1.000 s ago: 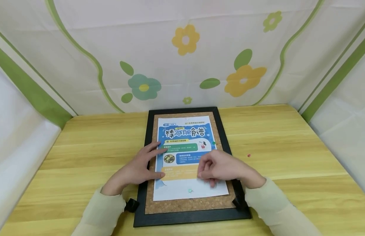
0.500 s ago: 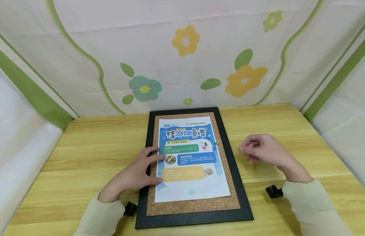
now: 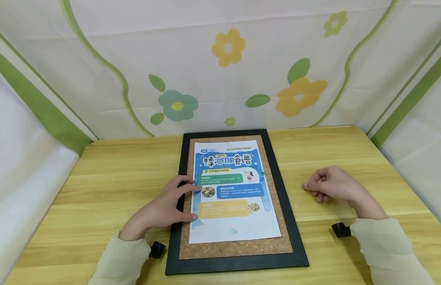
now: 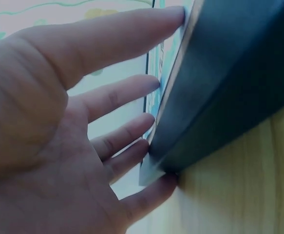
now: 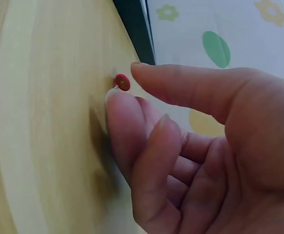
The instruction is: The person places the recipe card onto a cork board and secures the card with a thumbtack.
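Observation:
My left hand (image 3: 167, 204) rests on the left side of a black-framed corkboard (image 3: 238, 262), its fingers spread over the frame and onto the edge of a printed poster (image 3: 234, 223). In the left wrist view, the little finger (image 4: 151, 197) reaches down beside the frame. Right of the board, my right hand (image 3: 332, 184) is low over the table. A red thumbtack (image 5: 123, 82) lies at its fingertips, by the index finger (image 5: 124, 117); the thumb (image 5: 176, 83) stands apart from it, and the other fingers are curled.
A green tack (image 3: 262, 173) sits at the poster's right edge, a pale green one (image 3: 233, 231) near its bottom. The wooden table (image 3: 99, 190) extends either side of the board. A flower-print curtain (image 3: 191, 51) hangs behind, with white fabric at both sides.
My right hand has moved from over the poster's lower right onto the table beside the board, reaching the red thumbtack. The left hand has stayed on the board's left side.

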The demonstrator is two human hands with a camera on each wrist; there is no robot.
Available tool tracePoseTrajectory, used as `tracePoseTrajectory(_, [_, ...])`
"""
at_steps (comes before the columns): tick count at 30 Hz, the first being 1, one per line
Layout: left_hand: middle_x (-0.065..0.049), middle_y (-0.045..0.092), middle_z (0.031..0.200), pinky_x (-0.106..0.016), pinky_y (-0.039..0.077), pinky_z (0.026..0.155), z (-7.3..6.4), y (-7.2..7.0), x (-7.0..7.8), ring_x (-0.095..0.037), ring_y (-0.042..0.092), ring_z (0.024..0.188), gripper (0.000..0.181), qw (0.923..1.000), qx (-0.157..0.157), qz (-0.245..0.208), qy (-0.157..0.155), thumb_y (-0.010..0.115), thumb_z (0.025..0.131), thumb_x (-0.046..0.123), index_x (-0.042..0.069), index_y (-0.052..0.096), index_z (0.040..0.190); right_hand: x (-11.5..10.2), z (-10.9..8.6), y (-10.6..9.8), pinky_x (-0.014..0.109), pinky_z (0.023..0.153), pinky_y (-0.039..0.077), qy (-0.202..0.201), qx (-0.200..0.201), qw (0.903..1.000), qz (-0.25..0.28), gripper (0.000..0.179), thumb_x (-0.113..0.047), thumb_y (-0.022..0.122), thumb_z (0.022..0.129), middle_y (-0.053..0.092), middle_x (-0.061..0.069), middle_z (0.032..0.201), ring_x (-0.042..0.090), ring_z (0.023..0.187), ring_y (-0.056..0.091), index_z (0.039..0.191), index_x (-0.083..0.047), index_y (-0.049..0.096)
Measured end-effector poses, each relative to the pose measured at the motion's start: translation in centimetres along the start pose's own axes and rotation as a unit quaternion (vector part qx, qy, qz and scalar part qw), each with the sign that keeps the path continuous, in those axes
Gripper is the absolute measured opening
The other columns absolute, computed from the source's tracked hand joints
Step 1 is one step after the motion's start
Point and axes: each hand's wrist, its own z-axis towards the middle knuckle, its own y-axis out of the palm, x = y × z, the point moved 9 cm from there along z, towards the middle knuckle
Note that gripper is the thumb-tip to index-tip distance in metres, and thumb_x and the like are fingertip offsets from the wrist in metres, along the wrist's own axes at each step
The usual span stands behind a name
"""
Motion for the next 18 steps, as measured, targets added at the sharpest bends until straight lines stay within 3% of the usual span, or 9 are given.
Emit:
tracePoseTrajectory(12, [-0.016,0.040,0.162,-0.072,0.038,0.114,-0.1,-0.1,-1.1,-0.048,0.030,0.150,0.063,0.9992,-0.012,-0.021,0.031,0.090,0.089,0.028,0.015,0.067,0.146,0.1,0.3,0.5,0.031,0.064,0.060,-0.007,-0.008,0.9999,-0.007,0.027,-0.027,0.072,0.105,0.072,0.005,0.080,0.018,0.073,0.072,0.103,0.001,0.071])
tracePoseTrajectory(18, [-0.015,0.040,0.162,-0.072,0.037,0.114,0.0,-0.1,-1.5,-0.048,0.030,0.149,0.061,0.9989,-0.017,-0.030,0.033,0.090,0.088,0.031,0.017,0.068,0.144,-1.6,0.3,1.0,0.031,0.068,0.062,-0.027,-0.013,0.9994,0.015,0.026,-0.024,0.069,0.106,0.076,0.007,0.088,0.019,0.077,0.074,0.108,0.002,0.072])
